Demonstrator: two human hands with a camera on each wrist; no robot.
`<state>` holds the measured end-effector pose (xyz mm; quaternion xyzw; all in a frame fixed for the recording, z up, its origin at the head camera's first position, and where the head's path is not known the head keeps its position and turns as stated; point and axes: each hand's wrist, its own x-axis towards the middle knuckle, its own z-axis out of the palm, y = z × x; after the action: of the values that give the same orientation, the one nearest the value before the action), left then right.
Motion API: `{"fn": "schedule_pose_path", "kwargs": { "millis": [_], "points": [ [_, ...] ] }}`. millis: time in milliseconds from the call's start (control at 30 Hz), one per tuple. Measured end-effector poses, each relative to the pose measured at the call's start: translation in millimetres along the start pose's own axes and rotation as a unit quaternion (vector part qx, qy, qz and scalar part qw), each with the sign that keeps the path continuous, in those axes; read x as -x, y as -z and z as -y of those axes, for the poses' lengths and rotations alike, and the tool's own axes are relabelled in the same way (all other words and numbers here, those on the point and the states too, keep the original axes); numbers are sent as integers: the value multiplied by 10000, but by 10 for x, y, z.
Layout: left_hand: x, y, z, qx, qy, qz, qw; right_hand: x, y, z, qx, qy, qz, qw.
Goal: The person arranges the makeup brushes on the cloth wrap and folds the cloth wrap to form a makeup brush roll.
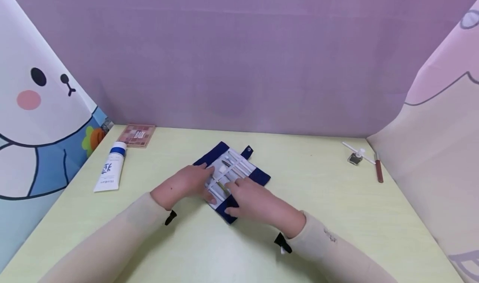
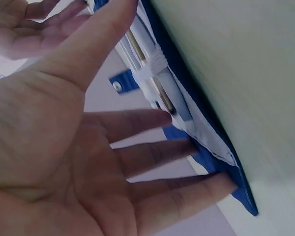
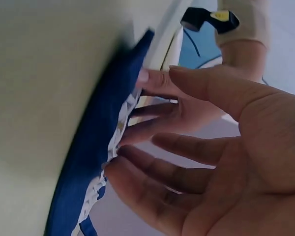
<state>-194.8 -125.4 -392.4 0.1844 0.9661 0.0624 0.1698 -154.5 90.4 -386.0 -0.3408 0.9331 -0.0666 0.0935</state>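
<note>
Both flat and open on the blue tool roll (image 1: 239, 171) mid-table: left hand (image 1: 183, 183), right hand (image 1: 254, 202). Best pressing evenly, keeping the tools (image 1: 233, 168) strapped.

1. A pale yellow-green table (image 1: 318, 216) carries everything here, closed in by a purple back wall and printed side panels.
2. Near the middle, a blue tool roll (image 1: 258, 175) lies spread open, slim tools in its white lining.
3. By the left edge, a white tube (image 1: 109, 171) with a blue band lies flat.
4. At the back left corner, a pink palette (image 1: 137, 135) lies flat.
5. Near the back right corner, a thin white stick (image 1: 358, 152) crosses a small dark pot (image 1: 354, 159).
6. Just beside them, along the right edge, lies a reddish-brown pencil (image 1: 379, 168).
</note>
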Motion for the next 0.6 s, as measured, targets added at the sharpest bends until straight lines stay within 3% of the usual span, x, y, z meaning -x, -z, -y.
{"fn": "schedule_pose_path", "kwargs": {
  "millis": [333, 600],
  "points": [
    [111, -42, -72, -188, 338, -121, 9992, 21, -144, 129, 513, -35, 107, 9986],
    [188, -60, -51, -280, 242, -133, 9992, 21, -164, 105, 388, -179, 108, 9990]
  ]
}}
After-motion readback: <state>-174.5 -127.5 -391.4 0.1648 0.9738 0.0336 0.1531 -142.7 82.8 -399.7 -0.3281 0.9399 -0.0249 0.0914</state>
